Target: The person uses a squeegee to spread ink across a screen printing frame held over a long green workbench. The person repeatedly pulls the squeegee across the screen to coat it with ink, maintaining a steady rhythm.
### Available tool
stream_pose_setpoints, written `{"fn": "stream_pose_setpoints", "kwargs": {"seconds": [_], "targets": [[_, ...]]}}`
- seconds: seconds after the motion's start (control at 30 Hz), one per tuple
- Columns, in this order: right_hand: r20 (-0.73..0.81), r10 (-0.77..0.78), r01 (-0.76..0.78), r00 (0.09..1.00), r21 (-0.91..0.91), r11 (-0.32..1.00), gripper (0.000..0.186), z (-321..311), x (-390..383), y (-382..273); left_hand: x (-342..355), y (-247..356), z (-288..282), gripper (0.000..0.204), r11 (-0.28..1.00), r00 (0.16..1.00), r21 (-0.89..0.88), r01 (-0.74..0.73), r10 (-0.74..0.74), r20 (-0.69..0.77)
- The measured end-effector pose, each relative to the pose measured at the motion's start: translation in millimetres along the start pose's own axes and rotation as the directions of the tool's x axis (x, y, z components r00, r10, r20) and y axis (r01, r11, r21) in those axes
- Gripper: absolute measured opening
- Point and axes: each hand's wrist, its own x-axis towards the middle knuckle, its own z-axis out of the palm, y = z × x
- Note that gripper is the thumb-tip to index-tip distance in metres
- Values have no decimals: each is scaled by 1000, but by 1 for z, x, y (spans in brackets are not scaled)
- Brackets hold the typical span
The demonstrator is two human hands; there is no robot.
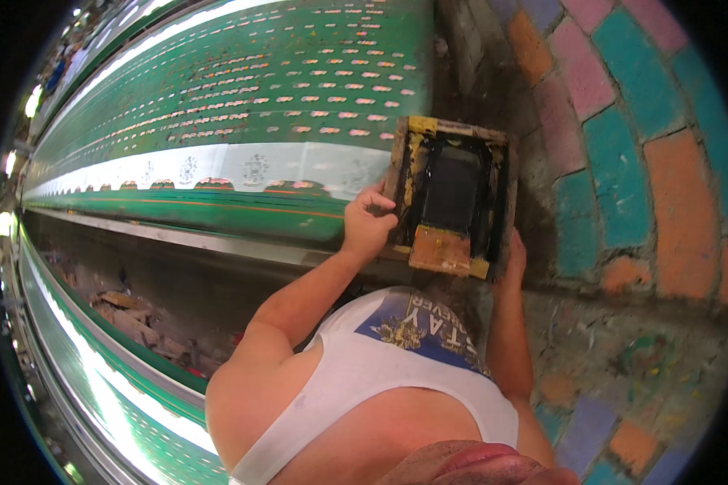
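A wooden screen printing frame (395,174), stained yellow and black, is held in front of me at the end of the long green table. Dark ink covers the mesh (449,190) inside it. A wooden squeegee (441,249) lies within the frame at the side nearest me. My left hand (370,220) is closed at the frame's left edge, its thumb and forefinger bent together. On the opposite edge my right hand (514,260) grips the wood, with most of its fingers hidden behind it. White cloth pieces (295,166) bearing dark round emblems run in a row beside the frame.
The green printing table (218,109) stretches far left, with rows of small pale printed shapes on it. A second long table (97,380) stands at lower left, across a gap holding debris (133,315). Painted paving (631,174) in teal, orange and pink lies at right.
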Motion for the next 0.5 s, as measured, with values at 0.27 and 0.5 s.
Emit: {"fn": "stream_pose_setpoints", "kwargs": {"seconds": [0.27,0.5], "targets": [[222,1,-37,975,160,986,50,-124,46,-69,-40,13,156,33,990,997,-140,24,-33,-64],[302,79,-88,950,15,996,43,-74,89,-141,-39,38,193,32,999,961,51,-12,26,-276]]}}
